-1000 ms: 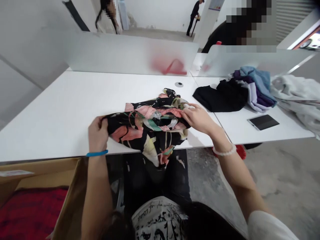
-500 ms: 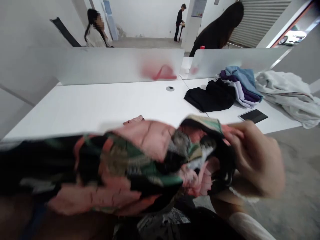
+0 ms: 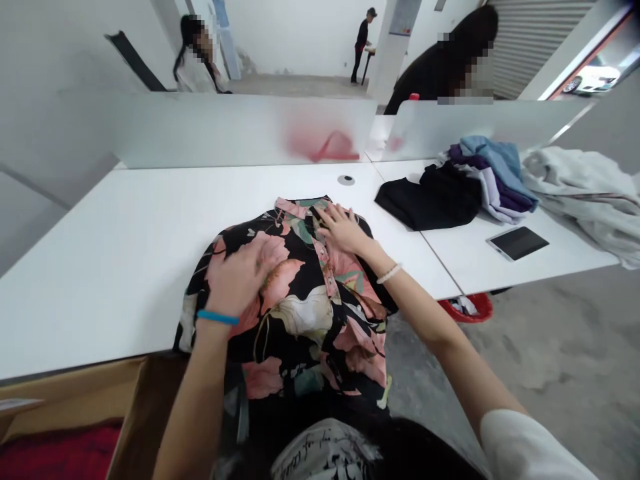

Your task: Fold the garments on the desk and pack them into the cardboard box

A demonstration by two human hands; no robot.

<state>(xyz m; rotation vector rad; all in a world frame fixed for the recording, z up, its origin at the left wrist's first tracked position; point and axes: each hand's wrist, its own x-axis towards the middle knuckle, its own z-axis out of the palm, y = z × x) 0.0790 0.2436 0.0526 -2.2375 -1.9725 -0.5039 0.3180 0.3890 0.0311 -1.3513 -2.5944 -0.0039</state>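
Across the table (image 3: 115, 267), the bunched floral shirt (image 3: 300, 313) was now spread front-up. Left hand (image 3: 236, 275) and right hand (image 3: 346, 233) were open

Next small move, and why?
Probably draw the floral shirt farther onto the white table: its lower part hangs over the near edge. The right hand is spread near the collar, the left hand over the shirt's front.

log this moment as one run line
left hand: on or just over floral shirt; right hand: spread near collar; shirt: hem past table edge; black garment: right of shirt
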